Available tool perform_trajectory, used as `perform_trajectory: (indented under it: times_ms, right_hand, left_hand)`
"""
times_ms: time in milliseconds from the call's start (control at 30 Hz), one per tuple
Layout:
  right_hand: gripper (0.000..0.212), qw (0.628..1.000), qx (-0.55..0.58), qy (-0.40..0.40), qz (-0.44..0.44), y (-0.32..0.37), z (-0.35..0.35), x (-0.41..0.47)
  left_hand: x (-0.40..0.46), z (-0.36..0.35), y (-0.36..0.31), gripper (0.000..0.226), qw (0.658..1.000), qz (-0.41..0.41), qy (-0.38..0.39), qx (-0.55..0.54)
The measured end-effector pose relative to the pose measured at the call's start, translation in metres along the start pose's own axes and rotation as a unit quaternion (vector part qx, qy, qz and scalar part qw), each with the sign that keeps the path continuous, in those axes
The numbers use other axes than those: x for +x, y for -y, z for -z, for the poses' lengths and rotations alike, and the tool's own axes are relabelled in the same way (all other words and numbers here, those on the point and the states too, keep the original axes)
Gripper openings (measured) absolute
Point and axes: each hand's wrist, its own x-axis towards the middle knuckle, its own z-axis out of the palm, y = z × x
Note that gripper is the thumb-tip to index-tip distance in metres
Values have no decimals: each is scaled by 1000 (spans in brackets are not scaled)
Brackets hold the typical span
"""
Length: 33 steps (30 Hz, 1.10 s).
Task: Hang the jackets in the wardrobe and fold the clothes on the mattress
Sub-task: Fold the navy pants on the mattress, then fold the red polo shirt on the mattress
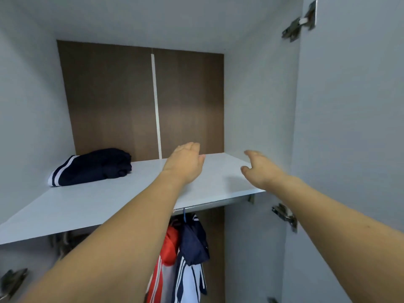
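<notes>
I look into an open wardrobe. A folded navy garment with white stripes lies at the back left of the white upper shelf. Both my arms reach over that shelf. My left hand hovers palm down over the shelf's middle, fingers straight, holding nothing. My right hand is near the shelf's right end, fingers loosely spread and empty. Below the shelf, a red jacket and a navy and white jacket hang from the rail.
The wardrobe's right door stands open, with metal hinges on its inner edge. A brown back panel closes off the upper compartment. Another hinge shows at lower left.
</notes>
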Motion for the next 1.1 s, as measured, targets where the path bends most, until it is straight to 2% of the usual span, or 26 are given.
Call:
perform_trajectory:
  times_ms: [133,300,467,600,733,933,1033,1100]
  right_hand:
    - [59,999,-3,-37,-16,-14,47,-67]
    - [55,988,-58,-139,-16,-21,106,-153]
    - [54,944,-165,-285,1,-29,169,-245]
    - [57,915,-212,-344,-11,-49,208,-320]
    - [60,895,-231,-372,-82,-89,255,-415]
    - [58,858,-279,-379,-204,-160,333,-582]
    - [58,832,-302,-377,-273,-194,365,-664]
    - [57,811,-314,-376,-319,-218,384,-715]
  left_hand:
    - [-20,8,-55,50,995,-71,-35,-66]
    - [-43,20,-132,51,962,-187,-109,-164]
    - [-78,42,-219,53,909,-277,-178,-255]
    - [-117,65,-298,54,875,-334,-200,-289]
    - [-166,91,-402,55,835,-391,-210,-325]
    - [-246,107,-574,57,794,-442,-180,-377]
    - [-295,105,-659,58,774,-453,-134,-421]
    - [-326,102,-718,58,751,-488,-110,-430]
